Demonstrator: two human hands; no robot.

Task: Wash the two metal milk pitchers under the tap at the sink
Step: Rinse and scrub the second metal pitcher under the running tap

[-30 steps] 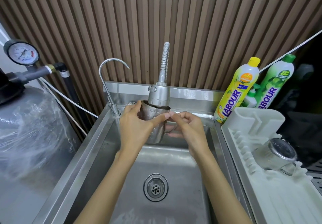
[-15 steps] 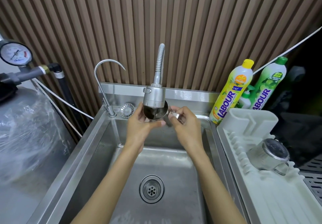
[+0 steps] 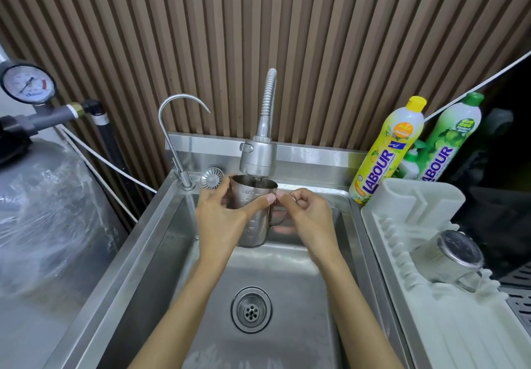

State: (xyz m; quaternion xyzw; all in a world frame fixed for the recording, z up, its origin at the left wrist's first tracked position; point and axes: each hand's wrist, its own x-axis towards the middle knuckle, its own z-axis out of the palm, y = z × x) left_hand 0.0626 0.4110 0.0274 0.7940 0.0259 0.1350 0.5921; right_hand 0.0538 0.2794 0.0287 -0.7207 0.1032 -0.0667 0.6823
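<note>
A steel milk pitcher [image 3: 254, 196] stands upright in the air over the sink [image 3: 161, 242], its mouth right under the spray head of the tap [image 3: 258, 157]. My left hand [image 3: 221, 219] wraps its left side, thumb across the front. My right hand [image 3: 309, 216] grips the pitcher's handle on the right. A second metal pitcher [image 3: 448, 258] lies on its side in the white drying rack [image 3: 416, 202] to the right.
A thin gooseneck faucet [image 3: 178, 127] rises at the sink's back left, with a round strainer [image 3: 211, 177] beside it. Yellow [image 3: 389, 150] and green [image 3: 448, 144] soap bottles stand at back right. The drain [image 3: 251, 309] lies below my arms. A plastic-wrapped tank [image 3: 48, 210] with a pressure gauge [image 3: 27, 84] fills the left.
The pitcher was tipped with its mouth toward me half a second ago; now it is upright again under the spray head, lower, still held in both hands.
</note>
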